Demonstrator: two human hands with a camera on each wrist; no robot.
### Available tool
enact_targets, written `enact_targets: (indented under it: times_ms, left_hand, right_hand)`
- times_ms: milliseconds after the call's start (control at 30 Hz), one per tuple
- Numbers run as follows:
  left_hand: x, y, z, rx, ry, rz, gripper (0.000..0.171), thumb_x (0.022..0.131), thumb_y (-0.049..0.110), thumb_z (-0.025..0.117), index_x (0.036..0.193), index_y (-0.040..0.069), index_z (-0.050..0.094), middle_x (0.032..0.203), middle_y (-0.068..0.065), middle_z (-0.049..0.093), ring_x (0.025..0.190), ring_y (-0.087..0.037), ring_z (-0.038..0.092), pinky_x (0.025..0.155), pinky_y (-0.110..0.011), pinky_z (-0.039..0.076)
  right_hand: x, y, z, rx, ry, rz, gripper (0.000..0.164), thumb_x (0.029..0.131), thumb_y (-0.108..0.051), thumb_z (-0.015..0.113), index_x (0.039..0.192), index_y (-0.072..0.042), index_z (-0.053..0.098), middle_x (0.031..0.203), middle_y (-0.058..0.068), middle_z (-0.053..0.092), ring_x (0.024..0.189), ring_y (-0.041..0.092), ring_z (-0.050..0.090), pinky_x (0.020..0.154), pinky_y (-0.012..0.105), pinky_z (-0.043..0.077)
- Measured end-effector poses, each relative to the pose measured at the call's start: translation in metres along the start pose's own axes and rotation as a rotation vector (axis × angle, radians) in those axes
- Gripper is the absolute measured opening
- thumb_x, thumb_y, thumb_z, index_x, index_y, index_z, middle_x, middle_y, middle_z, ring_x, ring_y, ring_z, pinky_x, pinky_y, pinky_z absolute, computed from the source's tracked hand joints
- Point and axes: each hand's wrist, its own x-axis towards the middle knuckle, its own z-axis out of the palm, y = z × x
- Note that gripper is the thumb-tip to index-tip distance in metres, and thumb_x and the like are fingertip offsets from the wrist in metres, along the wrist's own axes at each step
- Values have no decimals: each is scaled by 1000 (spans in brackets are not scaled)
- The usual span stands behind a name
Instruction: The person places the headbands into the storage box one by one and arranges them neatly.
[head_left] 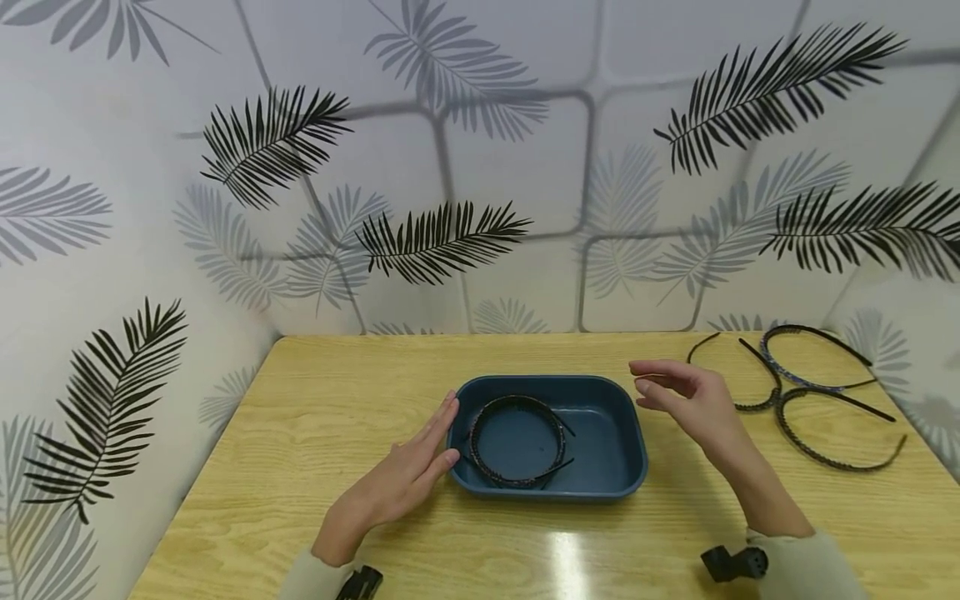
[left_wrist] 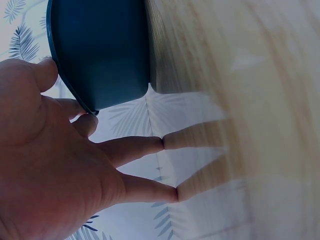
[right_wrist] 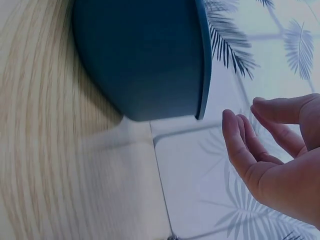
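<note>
A dark blue rectangular tray point(head_left: 600, 442) sits on the table, with dark toothed headbands point(head_left: 517, 482) stacked in its left half. My left hand point(head_left: 401, 479) rests against the tray's left end, thumb and fingers extended at the rim. In the left wrist view, the thumb and some fingertips meet the rim of the tray point(left_wrist: 100, 60), while two other fingers reach down to the tabletop. Just off the tray's right end, my right hand point(head_left: 690, 404) hovers with loosely bent fingers and nothing in them. The right wrist view shows these fingers point(right_wrist: 235, 135) apart from the tray point(right_wrist: 145, 65).
Three more headbands lie at the table's back right, beyond my right hand: a thin dark one point(head_left: 757, 407), a blue-patterned one point(head_left: 795, 377) and a dark toothed one point(head_left: 806, 450). A wall point(head_left: 525, 300) with a leaf pattern borders the wooden table point(head_left: 322, 400) at the back.
</note>
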Motion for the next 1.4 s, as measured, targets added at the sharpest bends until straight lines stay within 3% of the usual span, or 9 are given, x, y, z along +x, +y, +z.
enact_targets:
  times_ms: [333,633,1000,1200,1400]
  left_hand:
    - [-1,0,1,7,6,1,66,113,34,39,167,22,3,172,7,-4,155,-21,11,102,-86,15]
    - [-1,0,1,-8,8,2,66,113,34,39,167,23,2,172,4,-3,155,-23,11,102,-87,14]
    - [-1,0,1,-5,-1,0,66,113,34,39,167,23,3,172,6,-4,155,-22,11,102,-86,14]
    - [-1,-3,2,6,9,6,65,113,34,39,167,23,3,173,5,-3,155,-22,11,101,-87,14]
    - [0,-2,3,0,4,7,65,114,34,39,167,23,2,173,4,-4,155,-22,10,102,-86,14]
  right_hand:
    - [0,16,-24,-104,130,-47,33,101,-6,66,130,8,66,114,-19,69,98,2,69,79,25,59]
    - [-2,29,-46,-217,202,38,40,101,-11,68,134,9,62,109,-27,64,95,-8,65,76,23,58]
    - [-10,38,-73,-193,245,114,38,100,-19,70,133,-1,66,110,-23,64,94,-4,67,74,23,59]
    - [-14,38,-85,-288,295,116,42,101,-22,69,134,2,64,107,-27,60,89,-10,64,72,20,57]
    - [-17,35,-99,-310,343,125,43,102,-21,67,137,2,63,104,-22,62,81,-8,65,69,18,56]
